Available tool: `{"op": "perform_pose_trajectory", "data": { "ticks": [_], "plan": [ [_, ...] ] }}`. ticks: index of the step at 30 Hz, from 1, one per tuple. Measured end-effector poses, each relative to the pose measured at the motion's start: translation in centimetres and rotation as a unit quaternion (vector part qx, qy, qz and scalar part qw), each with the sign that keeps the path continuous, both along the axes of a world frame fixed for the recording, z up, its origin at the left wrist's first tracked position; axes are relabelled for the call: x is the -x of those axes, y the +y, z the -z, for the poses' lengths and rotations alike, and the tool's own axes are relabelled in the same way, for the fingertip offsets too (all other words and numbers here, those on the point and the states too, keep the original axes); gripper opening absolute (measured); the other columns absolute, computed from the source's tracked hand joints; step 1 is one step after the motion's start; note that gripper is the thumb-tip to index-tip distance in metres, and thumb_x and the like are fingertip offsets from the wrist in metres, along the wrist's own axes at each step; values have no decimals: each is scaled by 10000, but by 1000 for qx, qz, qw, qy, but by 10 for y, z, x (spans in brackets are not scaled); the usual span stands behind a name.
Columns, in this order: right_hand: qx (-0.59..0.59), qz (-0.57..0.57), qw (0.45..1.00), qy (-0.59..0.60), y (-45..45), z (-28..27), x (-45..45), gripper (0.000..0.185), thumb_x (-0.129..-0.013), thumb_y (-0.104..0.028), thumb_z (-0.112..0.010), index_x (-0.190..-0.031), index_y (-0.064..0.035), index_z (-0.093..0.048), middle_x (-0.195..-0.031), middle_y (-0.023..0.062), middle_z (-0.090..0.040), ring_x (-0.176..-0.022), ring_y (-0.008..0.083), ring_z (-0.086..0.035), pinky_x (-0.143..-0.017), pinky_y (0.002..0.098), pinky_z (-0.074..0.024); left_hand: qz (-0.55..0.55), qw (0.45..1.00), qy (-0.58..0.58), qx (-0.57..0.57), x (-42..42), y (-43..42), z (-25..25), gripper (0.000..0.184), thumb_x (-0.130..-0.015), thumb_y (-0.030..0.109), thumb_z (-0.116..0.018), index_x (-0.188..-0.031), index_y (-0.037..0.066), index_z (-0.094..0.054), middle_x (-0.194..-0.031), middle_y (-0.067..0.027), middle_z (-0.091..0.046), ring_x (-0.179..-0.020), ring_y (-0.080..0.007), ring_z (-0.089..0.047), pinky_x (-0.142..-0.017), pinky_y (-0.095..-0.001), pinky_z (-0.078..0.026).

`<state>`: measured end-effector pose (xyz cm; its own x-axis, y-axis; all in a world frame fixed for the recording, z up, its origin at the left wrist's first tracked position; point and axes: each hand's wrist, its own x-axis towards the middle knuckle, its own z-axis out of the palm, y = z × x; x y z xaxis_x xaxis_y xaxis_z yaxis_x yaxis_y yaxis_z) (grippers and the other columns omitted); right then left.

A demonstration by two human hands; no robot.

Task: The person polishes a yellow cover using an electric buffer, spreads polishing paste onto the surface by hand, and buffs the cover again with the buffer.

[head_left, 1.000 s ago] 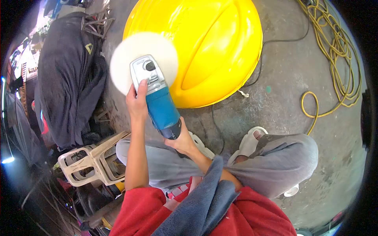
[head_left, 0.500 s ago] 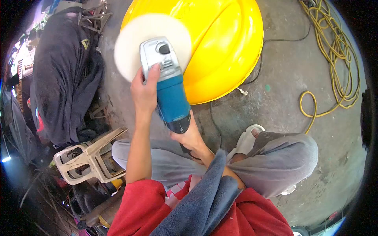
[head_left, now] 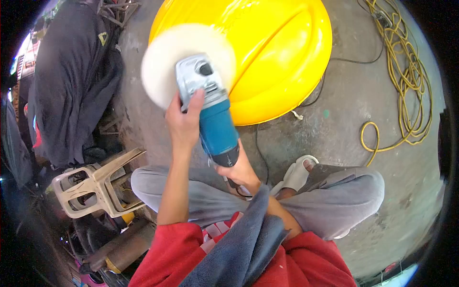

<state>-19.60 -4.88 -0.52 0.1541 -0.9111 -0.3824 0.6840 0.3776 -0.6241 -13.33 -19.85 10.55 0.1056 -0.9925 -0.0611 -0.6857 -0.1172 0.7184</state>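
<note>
A blue and silver power polisher [head_left: 217,126] is held in both my hands, tilted across the view. My left hand [head_left: 185,119] is closed around its silver head near the pad, thumb on top. Around the rear end of the body, by the cord, my right hand [head_left: 241,167] is wrapped; part of its fingers is hidden beneath. The round white polishing pad [head_left: 162,62] looks blurred, as if spinning. It overlaps the left edge of a large, glossy, yellow rounded shell [head_left: 282,62] on the floor. Whether pad and shell touch, I cannot tell.
A yellow cord [head_left: 406,95] lies coiled on the concrete floor [head_left: 344,129] at right. Thin dark cable runs beside the yellow shell. At left are a beige plastic stool [head_left: 98,191] on its side and a dark draped cloth [head_left: 71,86]. A grey towel [head_left: 239,244] hangs over my chest.
The polisher and both hands have shifted slightly right and down in the view. The yellow shell appears a little farther right, and the surroundings have shifted as the camera moved.
</note>
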Motion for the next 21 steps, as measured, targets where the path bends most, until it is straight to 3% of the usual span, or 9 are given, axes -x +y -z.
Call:
{"op": "perform_pose_trajectory", "data": {
  "ticks": [4, 9, 17, 21],
  "plan": [
    [30, 51, 998, 36, -8, -3, 3, 828, -632, 25, -743, -1354, -52, -345, -1168, 63, -532, -1069, 156, -521, -957, 324, -409, 42, 999, 12, 7, 16, -11, -4, 481, -829, 410, -697, -1032, -25, -656, -916, -143, -699, -837, -176, -633, -769, -320, -487],
    [1, 8, 1000, 6, 10, 2, -17, 846, -639, 10, -752, -1367, -51, -324, -1192, 65, -518, -1099, 155, -502, -979, 323, -391, -14, 999, 42, -16, -12, 9, 0, 442, -858, 363, -674, -1065, -27, -642, -951, -119, -688, -872, -160, -617, -790, -311, -481],
    [25, -86, 993, 72, 27, 8, -34, 852, -641, -13, -775, -1358, -50, -315, -1198, 83, -519, -1110, 181, -506, -978, 341, -398, -75, 995, 70, -13, -56, 37, 8, 421, -885, 288, -646, -1131, -50, -597, -1030, -102, -658, -920, -145, -593, -823, -292, -470],
    [-3, -58, 998, 26, 21, 14, -43, 846, -637, 15, -766, -1357, -54, -326, -1200, 78, -523, -1099, 166, -514, -958, 341, -416, 8, 999, 34, -11, -37, 21, -3, 438, -846, 299, -691, -1099, -47, -602, -962, -113, -674, -858, -150, -620, -771, -300, -496]
  ]
}}
